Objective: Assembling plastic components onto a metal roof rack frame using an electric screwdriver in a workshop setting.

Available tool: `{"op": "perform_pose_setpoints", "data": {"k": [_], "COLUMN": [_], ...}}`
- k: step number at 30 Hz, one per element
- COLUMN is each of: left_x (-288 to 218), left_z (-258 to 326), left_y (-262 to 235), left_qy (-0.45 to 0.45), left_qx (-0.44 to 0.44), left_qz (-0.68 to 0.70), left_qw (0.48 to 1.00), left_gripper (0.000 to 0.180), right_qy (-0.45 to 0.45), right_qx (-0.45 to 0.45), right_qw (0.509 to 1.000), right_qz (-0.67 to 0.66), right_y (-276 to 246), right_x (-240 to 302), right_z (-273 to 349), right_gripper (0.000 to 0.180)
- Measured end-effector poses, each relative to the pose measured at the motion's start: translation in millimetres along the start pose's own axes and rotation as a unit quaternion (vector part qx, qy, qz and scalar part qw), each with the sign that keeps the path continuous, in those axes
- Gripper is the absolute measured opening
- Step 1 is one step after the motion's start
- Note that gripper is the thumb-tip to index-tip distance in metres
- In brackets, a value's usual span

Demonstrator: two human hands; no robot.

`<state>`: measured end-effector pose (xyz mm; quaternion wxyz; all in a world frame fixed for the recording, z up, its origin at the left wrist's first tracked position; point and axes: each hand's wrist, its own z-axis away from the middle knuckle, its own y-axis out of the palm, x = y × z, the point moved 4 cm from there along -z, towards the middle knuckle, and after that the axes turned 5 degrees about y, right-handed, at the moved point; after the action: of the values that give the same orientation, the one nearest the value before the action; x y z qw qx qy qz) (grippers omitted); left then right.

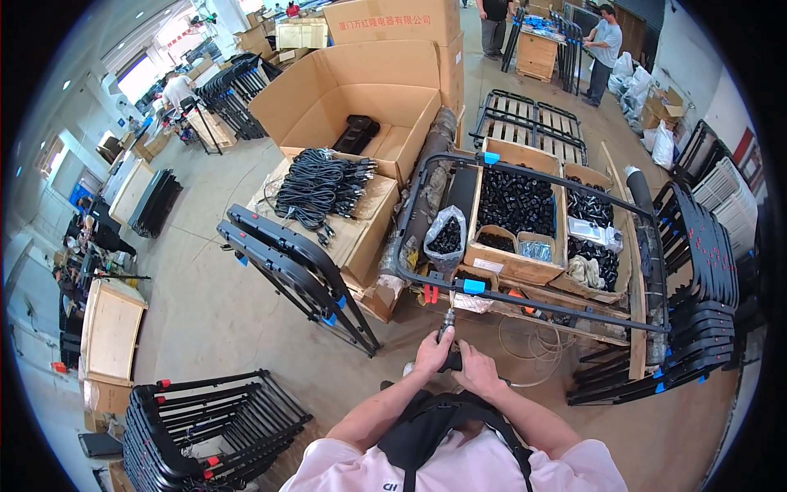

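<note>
A power drill (448, 325) is gripped in both my hands, its bit pointing away from me. My left hand (432, 353) wraps the front of the drill body, while my right hand (479, 367) closes round its rear or handle, partly hidden. The bit tip is at the near bar of a black tubular frame (566, 311); whether it touches I cannot tell. That bar carries a blue clip (474, 286) just right of the bit and red pieces (430, 293) to its left. The frame lies across wooden bins of parts.
Behind the bar are a bin of black plastic parts (516, 197) and a plastic bag of black parts (445, 238). Bundled black cables (320, 187) lie on a box to the left. Folded frames (291, 262) stand nearer; stacked frames (701, 328) line the right. A hose (537, 381) trails below.
</note>
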<state>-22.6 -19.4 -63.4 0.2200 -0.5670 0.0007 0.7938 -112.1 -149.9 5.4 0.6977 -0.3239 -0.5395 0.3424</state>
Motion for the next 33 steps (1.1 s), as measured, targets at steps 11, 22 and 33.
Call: {"op": "perform_pose_setpoints", "data": {"k": [11,22,33], "left_x": [-16.4,-29.0,-36.9], "left_z": [-3.6,-10.3,-12.7], "left_y": [-8.4,-8.4,-8.0], "left_qy": [0.003,0.013,-0.016], "left_qx": [0.019,0.022,-0.011], "left_qz": [-0.069,-0.086,-0.070], "left_qw": [0.997,0.996,0.997], "left_gripper": [0.069,0.069,0.073], "right_qy": [0.033,0.055,-0.003], "right_qx": [0.000,0.027,0.001], "right_qw": [0.999,0.998,1.000], "right_qz": [-0.018,-0.011,0.008], "right_y": [3.2,-4.2,-9.1], "right_x": [4.9,2.8,9.9], "right_z": [-8.2,-15.4,-19.1], "right_gripper": [0.083,0.091,0.058]}}
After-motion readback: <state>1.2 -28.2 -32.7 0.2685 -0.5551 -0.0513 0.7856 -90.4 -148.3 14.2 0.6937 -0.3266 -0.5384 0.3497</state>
